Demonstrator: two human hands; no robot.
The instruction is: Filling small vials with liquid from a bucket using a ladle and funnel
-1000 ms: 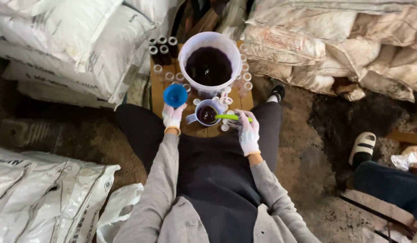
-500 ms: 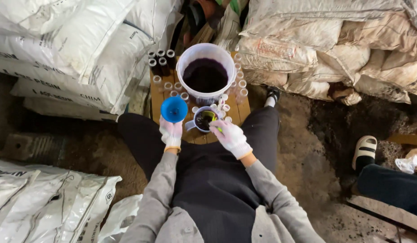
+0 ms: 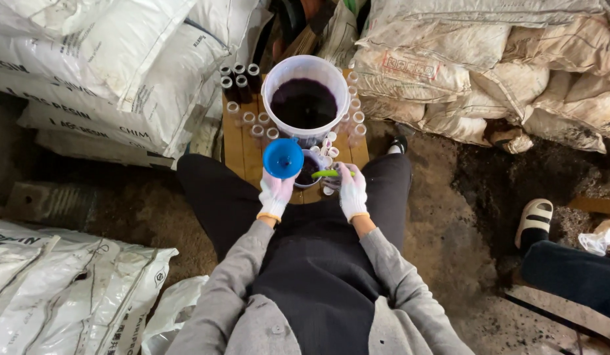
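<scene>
1. Head view, biggest first: white sacks [image 3: 88, 59] stacked left, dirty tan sacks [image 3: 515, 59] right, dirt floor between. Another person's leg and sandal [image 3: 534, 217] at the right edge.
2. Low wooden board [image 3: 236, 141] sits between the seated person's knees; on it a white bucket [image 3: 306, 98] of dark purple liquid.
3. Small glass vials [image 3: 252, 121] ring the bucket, some dark-filled at the back left, the rest clear.
4. Small cup [image 3: 310, 172] of dark liquid sits just in front of the bucket, between the hands.
5. Left hand [image 3: 276, 192], gloved, is closed around the stem of a blue funnel [image 3: 282, 158], held mouth-up beside the cup.
6. Right hand [image 3: 352, 190], gloved, pinches a thin green tool [image 3: 331, 173] lying over the cup rim.
7. To do it well: keep the funnel upright and steady over one vial, pour slowly, avoid knocking neighbours.
8. Hard to tell: what is under the funnel spout, whether the green tool is a spoon or a stirrer, fill level of the vials behind the bucket.
</scene>
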